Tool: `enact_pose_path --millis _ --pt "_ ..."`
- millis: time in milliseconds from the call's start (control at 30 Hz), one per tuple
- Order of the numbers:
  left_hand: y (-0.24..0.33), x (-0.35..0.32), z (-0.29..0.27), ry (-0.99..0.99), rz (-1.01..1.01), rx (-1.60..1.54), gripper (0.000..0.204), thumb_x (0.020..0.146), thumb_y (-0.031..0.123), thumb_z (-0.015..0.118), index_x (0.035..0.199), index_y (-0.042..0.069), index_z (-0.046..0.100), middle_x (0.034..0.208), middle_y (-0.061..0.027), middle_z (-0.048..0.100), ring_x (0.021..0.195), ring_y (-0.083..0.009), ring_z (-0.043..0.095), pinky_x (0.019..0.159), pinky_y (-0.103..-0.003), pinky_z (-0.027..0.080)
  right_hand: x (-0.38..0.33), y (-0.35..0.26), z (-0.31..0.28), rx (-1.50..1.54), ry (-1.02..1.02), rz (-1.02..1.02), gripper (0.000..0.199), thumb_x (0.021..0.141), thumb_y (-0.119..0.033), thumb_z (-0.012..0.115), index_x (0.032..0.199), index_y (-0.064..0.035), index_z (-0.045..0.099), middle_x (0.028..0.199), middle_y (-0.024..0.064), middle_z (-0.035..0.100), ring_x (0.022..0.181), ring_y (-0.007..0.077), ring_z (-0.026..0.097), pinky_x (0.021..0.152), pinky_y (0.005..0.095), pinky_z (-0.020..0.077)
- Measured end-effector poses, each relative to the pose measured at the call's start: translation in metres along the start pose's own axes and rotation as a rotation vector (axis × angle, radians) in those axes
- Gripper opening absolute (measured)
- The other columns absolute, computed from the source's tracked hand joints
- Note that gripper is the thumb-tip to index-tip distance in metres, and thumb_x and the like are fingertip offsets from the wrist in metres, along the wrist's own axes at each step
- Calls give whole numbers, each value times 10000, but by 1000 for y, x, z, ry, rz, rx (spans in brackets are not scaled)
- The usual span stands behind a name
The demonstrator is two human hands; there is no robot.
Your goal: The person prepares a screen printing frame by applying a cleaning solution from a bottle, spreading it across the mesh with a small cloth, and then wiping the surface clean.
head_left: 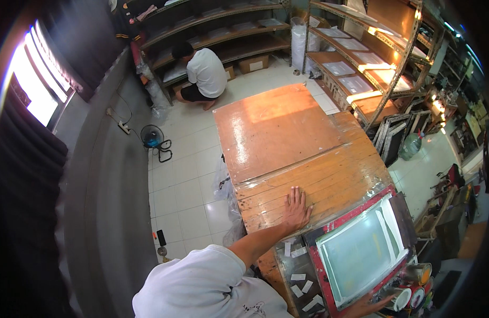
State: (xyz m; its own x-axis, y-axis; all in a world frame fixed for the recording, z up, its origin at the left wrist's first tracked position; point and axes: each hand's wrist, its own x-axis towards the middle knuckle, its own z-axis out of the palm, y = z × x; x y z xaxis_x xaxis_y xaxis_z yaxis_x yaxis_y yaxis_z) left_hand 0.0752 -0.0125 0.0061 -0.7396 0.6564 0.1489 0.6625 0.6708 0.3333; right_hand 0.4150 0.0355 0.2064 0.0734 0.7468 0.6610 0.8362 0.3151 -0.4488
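Observation:
My left hand (pixel 296 210) lies flat, fingers spread, on the wooden tabletop (pixel 329 180). It holds nothing. Just right of that arm lies a screen-printing frame (pixel 363 252) with a red border and a pale greenish mesh, white strips along its inner edges. At the frame's near right corner is my right hand (pixel 369 306), partly cut off by the lower edge. Its visible fingers stretch toward an open can with a white rim (pixel 400 299); whether they touch it I cannot tell. Another paint can (pixel 417 273) with an orange inside stands beyond.
A brown board (pixel 279 132) covers the table's far half. White paper strips (pixel 297 276) lie left of the frame. A person in a white shirt (pixel 206 73) squats by the back shelves (pixel 218 40). A rack (pixel 355 63) stands right; a small fan (pixel 152 137) sits on the floor.

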Motion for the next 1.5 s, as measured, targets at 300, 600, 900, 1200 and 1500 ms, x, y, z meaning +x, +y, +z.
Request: enact_pose_path --millis 300,600,900,1200,1500 --pt "-21 4 22 55 -28 -220 823 965 554 493 1481 -70 347 1586 -298 255 1510 -409 173 1195 -535 157 -115 -22 -88 -129 -135 -175 733 972 -344 665 1494 72 361 1408 323 484 1251 472 519 1021 519 447" --pt "-65 -63 -138 -106 -131 -1042 516 985 342 623 1309 -43 511 1283 -199 582 1190 -291 571 1005 -393 466 -213 -36 -108 -26 -209 -65 770 963 -447 632 1477 76 396 1408 334 487 1288 493 483 1077 534 389" --pt "-69 -124 -414 -563 529 -1797 401 987 326 621 1148 -40 616 1083 -135 669 955 -196 639 875 -365 508 -288 -62 -104 314 -616 68 789 941 -488 632 1524 -24 375 1469 273 471 1320 484 466 1062 573 383" --pt "-11 -187 -503 -223 1324 -2513 735 766 508 846 1144 -93 657 990 -209 678 871 -299 665 714 -340 521 -273 -95 -115 470 -935 75 595 966 -264 628 1465 -8 429 1299 234 541 1087 390 583 925 479 476" --pt "44 -235 -487 -357 1120 -2626 551 818 385 840 1027 -100 682 886 -175 674 717 -222 649 588 -320 490 -219 -60 -132 434 -883 -122 561 873 -73 631 1406 15 485 1138 215 597 905 356 595 834 438 476"
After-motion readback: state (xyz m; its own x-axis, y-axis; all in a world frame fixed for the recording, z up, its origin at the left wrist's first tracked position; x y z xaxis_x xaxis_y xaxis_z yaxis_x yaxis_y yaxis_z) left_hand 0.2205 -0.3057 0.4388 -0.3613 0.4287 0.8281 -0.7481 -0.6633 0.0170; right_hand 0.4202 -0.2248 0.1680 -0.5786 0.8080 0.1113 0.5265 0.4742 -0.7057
